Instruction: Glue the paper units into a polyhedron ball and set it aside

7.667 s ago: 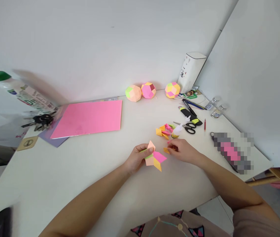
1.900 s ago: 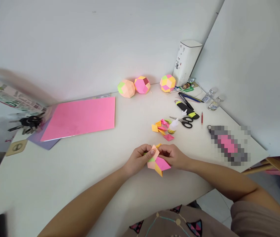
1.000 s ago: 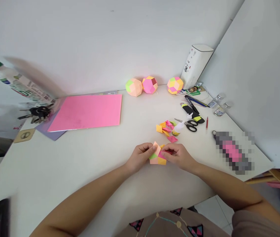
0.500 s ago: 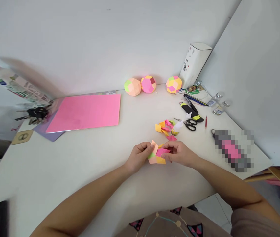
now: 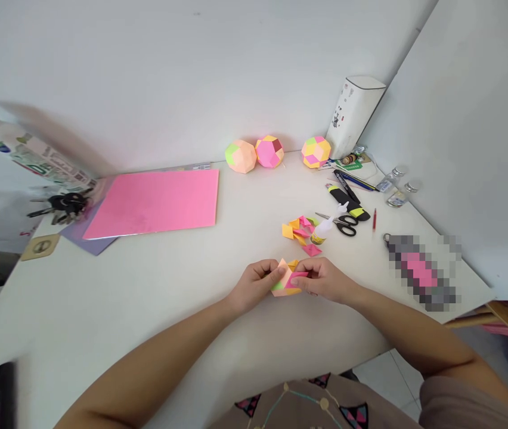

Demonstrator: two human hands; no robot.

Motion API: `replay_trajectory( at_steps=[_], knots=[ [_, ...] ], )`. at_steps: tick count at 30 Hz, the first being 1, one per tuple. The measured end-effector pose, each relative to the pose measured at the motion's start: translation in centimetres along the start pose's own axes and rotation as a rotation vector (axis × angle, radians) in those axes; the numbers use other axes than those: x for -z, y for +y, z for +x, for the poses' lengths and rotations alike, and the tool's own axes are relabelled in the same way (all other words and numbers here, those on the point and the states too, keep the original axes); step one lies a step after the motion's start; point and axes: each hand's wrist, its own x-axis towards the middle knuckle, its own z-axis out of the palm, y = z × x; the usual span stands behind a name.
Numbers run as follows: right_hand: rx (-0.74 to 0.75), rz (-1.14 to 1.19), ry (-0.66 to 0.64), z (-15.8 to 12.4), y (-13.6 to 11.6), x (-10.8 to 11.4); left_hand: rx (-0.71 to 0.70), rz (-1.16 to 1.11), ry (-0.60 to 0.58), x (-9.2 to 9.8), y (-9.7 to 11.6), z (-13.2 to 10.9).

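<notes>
White desk [image 5: 155,310], frame centre: left hand [image 5: 254,286] and right hand [image 5: 328,281] both pinching folded paper piece [image 5: 286,281], fingers curled tight; grip detail kinda blurry.

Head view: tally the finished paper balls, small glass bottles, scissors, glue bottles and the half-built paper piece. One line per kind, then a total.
Finished paper balls: 3
Small glass bottles: 2
Scissors: 1
Glue bottle: 1
Half-built paper piece: 1
Total: 8
</notes>
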Motion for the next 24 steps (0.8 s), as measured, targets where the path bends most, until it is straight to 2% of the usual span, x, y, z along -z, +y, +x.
replay_trajectory(
  at_steps=[8,13,19,24],
  knots=[
    [0.001,0.035,0.012,0.1,0.0,-0.1,0.018,-0.004,-0.028,0.3,0.2,0.0],
    [0.016,0.072,-0.019,0.2,0.4,0.1,0.057,-0.005,-0.145,0.7,0.4,0.2],
    [0.034,0.144,-0.06,0.3,0.5,-0.2,0.06,-0.04,-0.135,1.0,0.2,0.3],
    [0.049,0.186,-0.038,0.3,0.5,-0.1,0.063,-0.089,-0.225,1.3,0.6,0.2]
  ],
)
